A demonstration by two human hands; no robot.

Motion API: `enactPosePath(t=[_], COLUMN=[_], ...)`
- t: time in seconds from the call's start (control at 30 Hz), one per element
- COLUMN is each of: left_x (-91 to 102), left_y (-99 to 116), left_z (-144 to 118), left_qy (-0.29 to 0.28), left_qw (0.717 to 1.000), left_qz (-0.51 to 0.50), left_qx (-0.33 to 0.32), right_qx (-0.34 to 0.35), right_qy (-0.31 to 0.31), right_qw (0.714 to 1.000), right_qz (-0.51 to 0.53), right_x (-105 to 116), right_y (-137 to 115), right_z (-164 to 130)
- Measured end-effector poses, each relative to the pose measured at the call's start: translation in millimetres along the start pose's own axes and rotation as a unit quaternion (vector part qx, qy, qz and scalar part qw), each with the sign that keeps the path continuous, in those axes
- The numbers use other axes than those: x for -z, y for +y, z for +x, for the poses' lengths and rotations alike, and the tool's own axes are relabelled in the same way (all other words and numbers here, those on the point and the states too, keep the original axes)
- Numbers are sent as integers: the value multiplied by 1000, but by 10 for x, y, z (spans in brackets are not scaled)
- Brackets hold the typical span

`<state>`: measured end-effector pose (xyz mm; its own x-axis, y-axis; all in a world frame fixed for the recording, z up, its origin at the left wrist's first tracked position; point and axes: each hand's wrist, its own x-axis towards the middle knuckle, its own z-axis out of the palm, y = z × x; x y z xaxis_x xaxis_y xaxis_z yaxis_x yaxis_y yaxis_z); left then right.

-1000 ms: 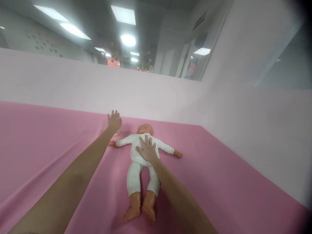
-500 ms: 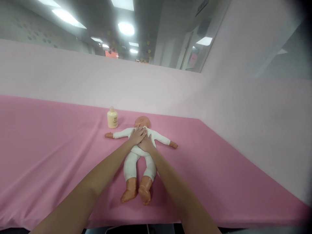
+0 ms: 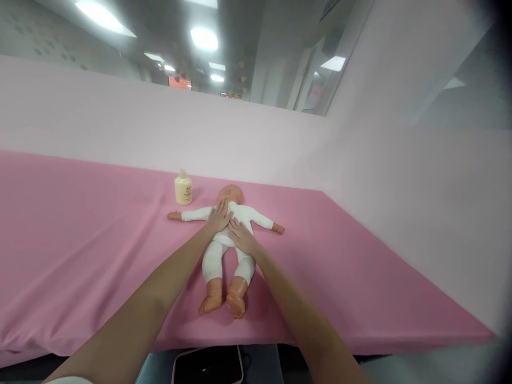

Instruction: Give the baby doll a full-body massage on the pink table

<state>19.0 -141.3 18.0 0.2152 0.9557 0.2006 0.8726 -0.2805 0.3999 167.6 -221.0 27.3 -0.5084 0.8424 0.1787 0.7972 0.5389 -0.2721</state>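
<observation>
A baby doll (image 3: 245,213) with a white cloth body lies on its back on the pink sheet (image 3: 340,277), arms spread and feet toward me. My left hand (image 3: 220,216) lies flat on the chest, on the left side as I see it, fingers stretched up toward the doll's head. Lower down, my right hand (image 3: 242,238) rests with fingers out flat across the belly, its fingertips close to my left hand. Neither hand grips anything. Both palms are hidden against the doll.
A cream-coloured bottle (image 3: 183,190) stands upright beyond the doll's outstretched arm on the left. Behind the sheet rises a pale wall (image 3: 152,133) with a mirror-like pane (image 3: 228,58) above. Below the front edge sits a dark-screened device (image 3: 208,367) with a pale rim.
My hands have moved apart on the doll: the left slid to the left, the right shifted lower and rightward. The doll has turned slightly, and the view has tilted down a little.
</observation>
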Motion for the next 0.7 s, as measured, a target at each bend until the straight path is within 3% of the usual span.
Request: enactPosePath(t=[0.13,0.23,0.37,0.53,0.6,0.7], left_x=[-8,17,79,107,85,24], left_y=[25,62,103,72,51,36], left_z=[-105,-212,-296,-280,-259,-225], left_qy=[0,-11,-27,-45,-47,-31], left_qw=[999,998,995,987,988,996], left_qz=[22,47,85,85,74,52], left_qx=[43,33,-44,-133,-129,-72], right_qx=[-65,-103,-140,-128,-134,-175], right_qy=[48,47,29,32,36,40], right_qw=[997,994,990,991,990,984], right_qz=[-2,-9,-10,-14,-11,-3], right_x=[-90,-110,-65,-20,-33,-65], right_y=[36,36,66,152,177,190], right_z=[68,188,391,579,608,611])
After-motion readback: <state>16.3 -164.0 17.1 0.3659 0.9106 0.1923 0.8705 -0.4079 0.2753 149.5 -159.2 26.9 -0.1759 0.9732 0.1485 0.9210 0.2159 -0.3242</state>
